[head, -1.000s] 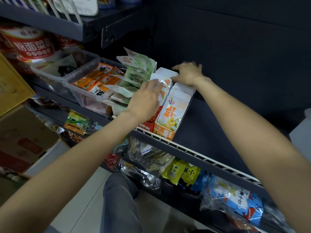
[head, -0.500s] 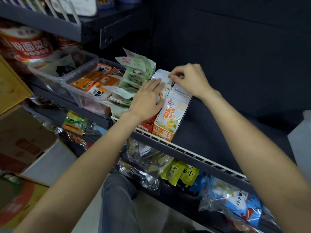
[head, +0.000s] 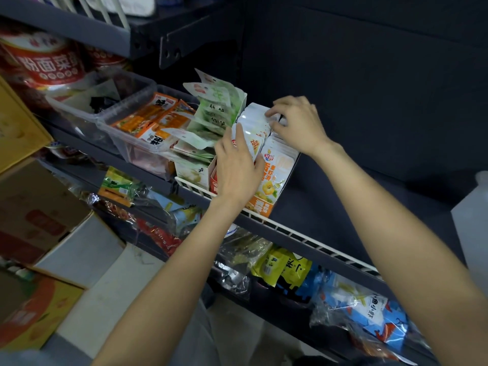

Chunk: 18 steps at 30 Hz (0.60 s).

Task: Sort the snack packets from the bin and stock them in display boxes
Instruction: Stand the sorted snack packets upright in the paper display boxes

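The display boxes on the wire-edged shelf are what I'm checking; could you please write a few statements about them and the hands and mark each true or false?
1. The left hand lies with straight fingers on the packets in the red display box. True.
2. The right hand hangs idle, away from the shelf. False: its fingers are curled at the white packets at the back of the boxes.
3. The orange display box stands right of the red one. True.
4. The clear plastic bin is empty. False: it holds orange snack packets.
5. The green packets stand left of the red box. True.
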Motion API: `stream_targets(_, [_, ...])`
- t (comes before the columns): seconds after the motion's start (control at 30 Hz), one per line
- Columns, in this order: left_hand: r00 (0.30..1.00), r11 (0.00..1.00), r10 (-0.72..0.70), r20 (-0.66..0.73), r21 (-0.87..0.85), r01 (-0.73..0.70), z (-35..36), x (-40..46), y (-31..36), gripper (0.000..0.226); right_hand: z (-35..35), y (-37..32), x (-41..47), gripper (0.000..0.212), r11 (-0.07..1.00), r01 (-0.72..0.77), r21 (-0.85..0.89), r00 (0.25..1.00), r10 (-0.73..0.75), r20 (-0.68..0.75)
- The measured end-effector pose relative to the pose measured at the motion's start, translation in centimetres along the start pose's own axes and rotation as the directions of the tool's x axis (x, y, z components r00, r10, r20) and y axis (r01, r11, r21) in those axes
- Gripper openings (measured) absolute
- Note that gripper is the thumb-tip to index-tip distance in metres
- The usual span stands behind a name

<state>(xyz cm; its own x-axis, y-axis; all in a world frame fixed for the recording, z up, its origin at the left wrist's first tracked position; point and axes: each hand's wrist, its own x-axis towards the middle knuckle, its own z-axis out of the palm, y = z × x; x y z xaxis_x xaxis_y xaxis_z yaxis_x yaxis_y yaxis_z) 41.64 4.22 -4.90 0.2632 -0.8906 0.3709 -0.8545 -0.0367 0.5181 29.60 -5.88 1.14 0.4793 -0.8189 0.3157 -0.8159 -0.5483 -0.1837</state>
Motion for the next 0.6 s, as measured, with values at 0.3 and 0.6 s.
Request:
stream_targets(0.3, [0.988,0.983,0.121,0.093,0.129,-0.132,0.0,1.4,-0.5,0.063,0.7,-0.1,-1.3,0.032,0.998,0.05,-0.041,0.997,-0.052,-0.049])
stream_targets(0.6, [0.97,0.96,0.195,0.144,0.177,-0.219,-0.2,0.8,-0.8,0.063,-0.2,-0.6,-0.5,0.035,0.998,0.046,-0.037,0.999,-0.046,0.018])
